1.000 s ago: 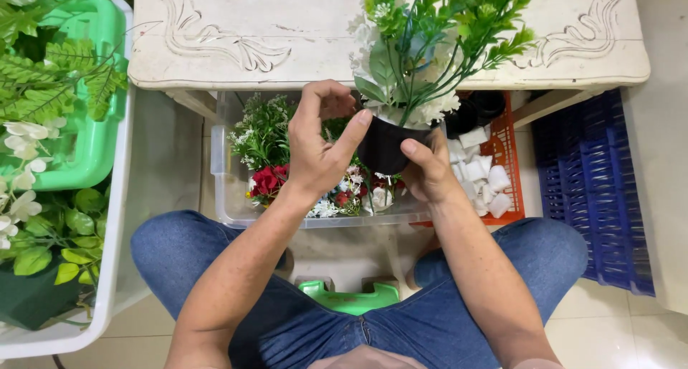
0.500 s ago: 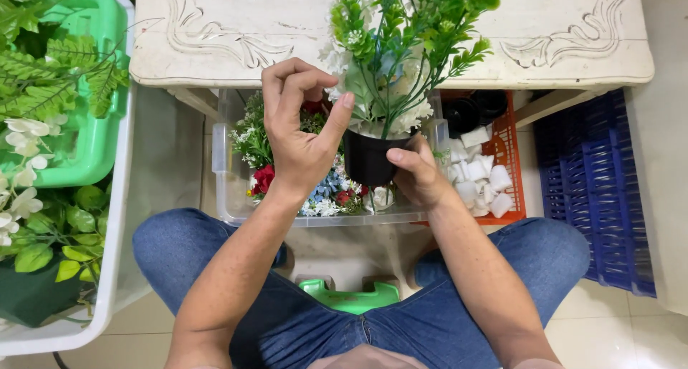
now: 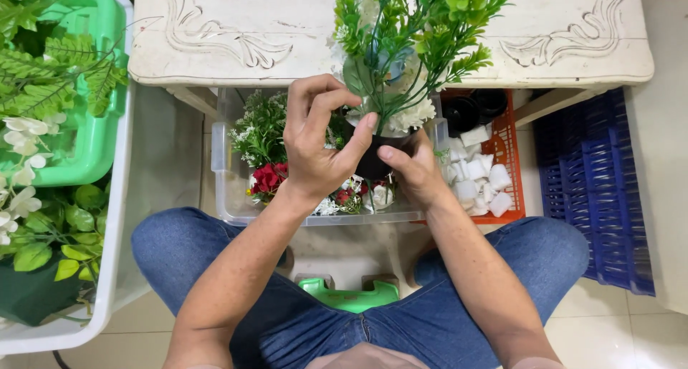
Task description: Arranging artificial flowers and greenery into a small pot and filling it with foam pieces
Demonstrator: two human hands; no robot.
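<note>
A white carved table (image 3: 236,39) is standing above a clear bin (image 3: 229,197) of artificial flowers. An orange crate (image 3: 510,154) is holding white foam blocks (image 3: 476,186); a blue crate (image 3: 598,190) is sitting just beside it. A green basket (image 3: 79,140) is lying among ferns.

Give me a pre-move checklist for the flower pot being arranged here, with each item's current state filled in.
1. Right hand supports the small black pot from the side: ok.
2. Left hand at the stems, fingertips by the pot's rim: ok.
3. Pot upright: cannot tell, foliage hides most of it.
4. Pot is above the clear bin of flowers, not on the white table: ok.
5. Orange crate of white foam blocks within reach at right: ok.
6. Stems seated firmly in pot: cannot tell.
</note>
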